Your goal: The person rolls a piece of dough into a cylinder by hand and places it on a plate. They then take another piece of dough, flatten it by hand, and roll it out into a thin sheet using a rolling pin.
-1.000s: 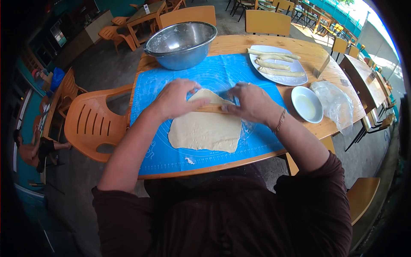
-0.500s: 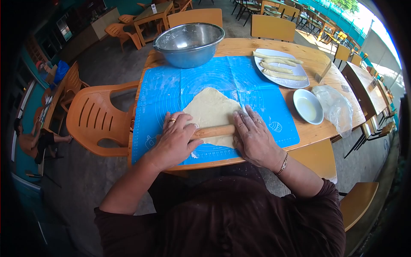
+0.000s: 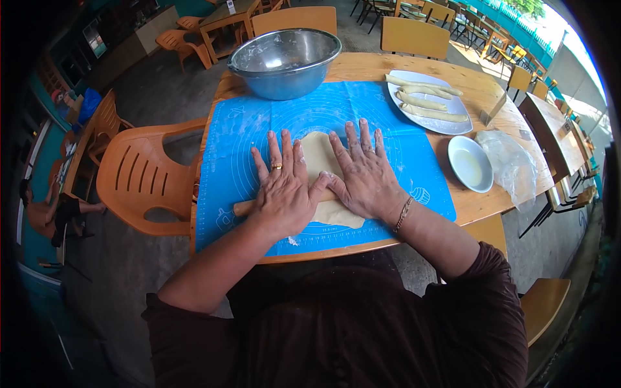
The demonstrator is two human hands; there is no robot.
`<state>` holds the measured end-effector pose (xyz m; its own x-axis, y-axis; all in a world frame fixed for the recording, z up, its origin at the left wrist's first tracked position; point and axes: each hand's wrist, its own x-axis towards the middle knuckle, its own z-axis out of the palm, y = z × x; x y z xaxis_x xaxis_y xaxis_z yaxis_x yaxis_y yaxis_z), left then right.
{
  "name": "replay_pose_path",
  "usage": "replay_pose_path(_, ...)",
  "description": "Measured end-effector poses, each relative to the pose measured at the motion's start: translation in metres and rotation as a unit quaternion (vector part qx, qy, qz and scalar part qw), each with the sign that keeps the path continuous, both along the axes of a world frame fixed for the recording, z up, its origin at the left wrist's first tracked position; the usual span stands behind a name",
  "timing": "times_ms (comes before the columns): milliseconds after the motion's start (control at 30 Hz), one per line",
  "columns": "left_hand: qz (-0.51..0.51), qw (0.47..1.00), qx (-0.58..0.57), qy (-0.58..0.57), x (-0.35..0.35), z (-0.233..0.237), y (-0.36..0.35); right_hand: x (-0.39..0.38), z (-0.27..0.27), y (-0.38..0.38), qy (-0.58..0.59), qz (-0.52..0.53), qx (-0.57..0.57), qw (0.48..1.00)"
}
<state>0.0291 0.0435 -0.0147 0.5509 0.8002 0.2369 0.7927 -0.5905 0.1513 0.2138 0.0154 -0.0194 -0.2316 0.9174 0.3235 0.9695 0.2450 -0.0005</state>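
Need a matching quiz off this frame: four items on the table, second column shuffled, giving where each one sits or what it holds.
Things:
1. metal bowl
2. rolling pin
3. plate
4. small white bowl

Places or states:
A. beside the plastic bag
B. holds dough sticks
C. at the far edge of the blue mat
D. across the dough, under the left hand and right hand

Pairs: 1-C, 2-D, 3-B, 4-A.
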Motion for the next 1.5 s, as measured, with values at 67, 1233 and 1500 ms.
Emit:
replay_pose_path(67,0.03,0.999,-0.014,0.017,0.004,0.003,0.019,0.0,-0.002,0.024,0.005,-0.01,-0.004,1.0)
replay_pose_path(1233,0.054,0.997,0.06,-0.022,-0.038,0.001,-0.061,0.015,0.013,-0.011,-0.062,0.125,0.013,0.99)
replay_pose_path(1500,0.147,0.988,0.053,0.017,-0.037,-0.003,-0.017,-0.015,0.011,0.045,-0.018,0.041,-0.075,0.996)
